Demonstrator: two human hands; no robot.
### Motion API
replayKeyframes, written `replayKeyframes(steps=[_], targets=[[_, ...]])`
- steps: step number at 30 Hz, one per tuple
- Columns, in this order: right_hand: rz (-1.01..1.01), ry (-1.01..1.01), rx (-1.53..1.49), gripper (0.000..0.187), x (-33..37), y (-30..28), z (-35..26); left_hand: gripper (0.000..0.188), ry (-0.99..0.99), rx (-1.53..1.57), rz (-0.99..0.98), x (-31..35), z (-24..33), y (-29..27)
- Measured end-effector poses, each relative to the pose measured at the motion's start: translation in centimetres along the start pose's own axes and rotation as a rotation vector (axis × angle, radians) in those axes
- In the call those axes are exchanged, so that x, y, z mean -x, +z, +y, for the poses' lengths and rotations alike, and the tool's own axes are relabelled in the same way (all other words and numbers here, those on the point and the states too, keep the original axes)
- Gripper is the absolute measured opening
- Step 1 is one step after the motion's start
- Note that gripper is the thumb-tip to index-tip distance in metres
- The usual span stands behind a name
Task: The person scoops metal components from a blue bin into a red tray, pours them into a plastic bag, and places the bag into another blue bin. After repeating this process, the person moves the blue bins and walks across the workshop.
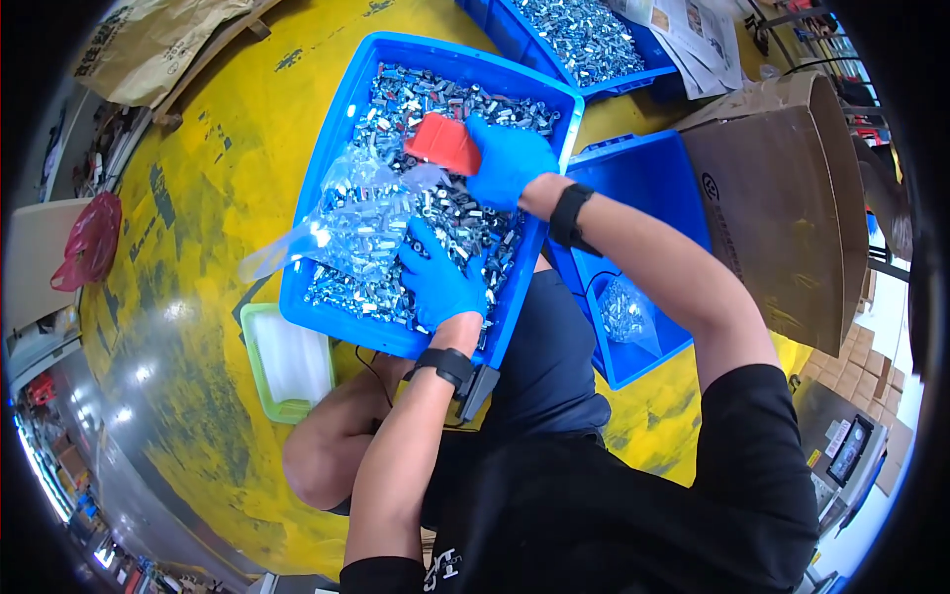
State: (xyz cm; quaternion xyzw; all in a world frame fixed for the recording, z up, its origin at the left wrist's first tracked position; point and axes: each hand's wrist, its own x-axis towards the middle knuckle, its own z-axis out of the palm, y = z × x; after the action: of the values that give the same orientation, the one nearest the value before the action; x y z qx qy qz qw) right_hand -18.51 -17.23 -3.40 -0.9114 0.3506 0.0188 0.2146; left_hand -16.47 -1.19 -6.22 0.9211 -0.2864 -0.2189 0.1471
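My right hand (pixel 512 163), in a blue glove, grips a red plastic scoop (pixel 442 146) over the far part of a large blue bin (pixel 302 243). The bin holds a deep layer of small shiny metal parts (pixel 445 99). Across its left side lies a clear plastic bag (pixel 361 223) with similar parts inside or beneath it; its tail hangs over the left rim. My left hand (pixel 442 280), also gloved in blue, is at the bag's right edge, fingers bent against it, just below the scoop. Part of its grip is hidden.
Right of the bin stands another blue bin (pixel 648 203) with a bag of parts (pixel 625 312) in it. A third bin (pixel 579 45) of metal parts is at the far side. A cardboard box (pixel 777 208) stands at right. A green tray (pixel 259 371) with white sheets lies near left.
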Motion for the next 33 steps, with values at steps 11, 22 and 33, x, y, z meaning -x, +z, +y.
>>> replayKeyframes(steps=[11,22,33], targets=[[-0.109,0.225,-0.139,0.053,1.9,0.6,-0.9,0.067,-0.004,0.277,0.273,-1.7,0.8,2.1],[-0.101,0.358,-0.275,0.057,1.8,2.3,0.5,0.058,-0.037,0.464,0.324,-2.9,1.4,2.3],[-0.171,0.308,-0.610,0.067,0.6,2.4,2.5,0.056,0.083,0.747,0.255,-7.6,5.0,1.3]])
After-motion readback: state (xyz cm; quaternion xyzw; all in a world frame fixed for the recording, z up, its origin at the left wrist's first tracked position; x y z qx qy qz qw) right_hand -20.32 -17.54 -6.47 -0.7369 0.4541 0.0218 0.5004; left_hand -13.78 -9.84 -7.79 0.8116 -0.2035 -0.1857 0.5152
